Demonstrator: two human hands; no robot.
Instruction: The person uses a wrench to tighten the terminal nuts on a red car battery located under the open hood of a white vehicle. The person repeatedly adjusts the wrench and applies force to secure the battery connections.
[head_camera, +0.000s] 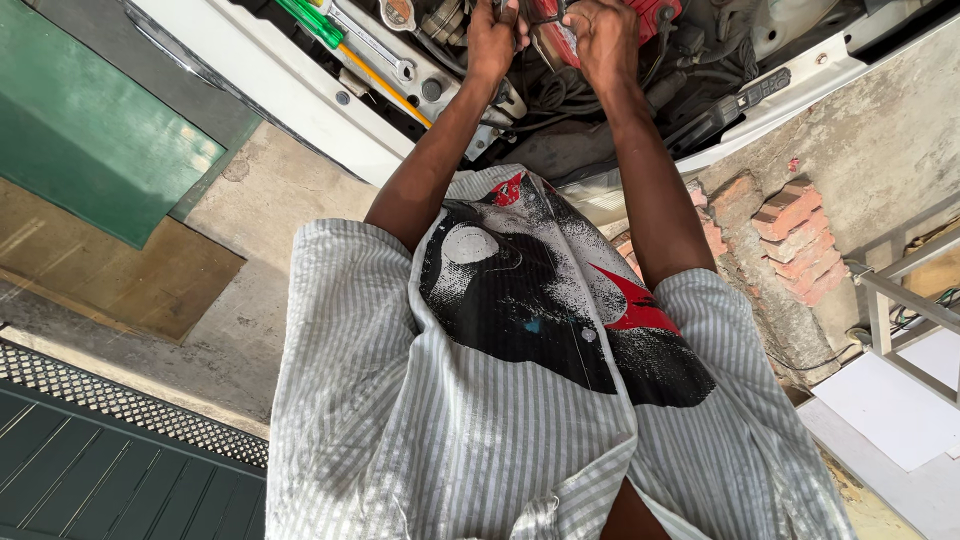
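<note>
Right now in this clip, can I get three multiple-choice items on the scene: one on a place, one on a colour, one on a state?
1. Where are both hands?
A. In the open engine bay
B. On the brick stack
C. On the green panel

2. What colour is the screwdriver handle lying on the white car body?
A. Blue
B. Green
C. Black

3. How is the left hand's grip?
A. Flat and open
B. Hanging free
C. Closed on a dark part

Answers:
1 A: the left hand and right hand reach among hoses in the engine bay.
2 B: the screwdriver has a green handle.
3 C: its fingers curl round a dark part at the frame edge.
</note>
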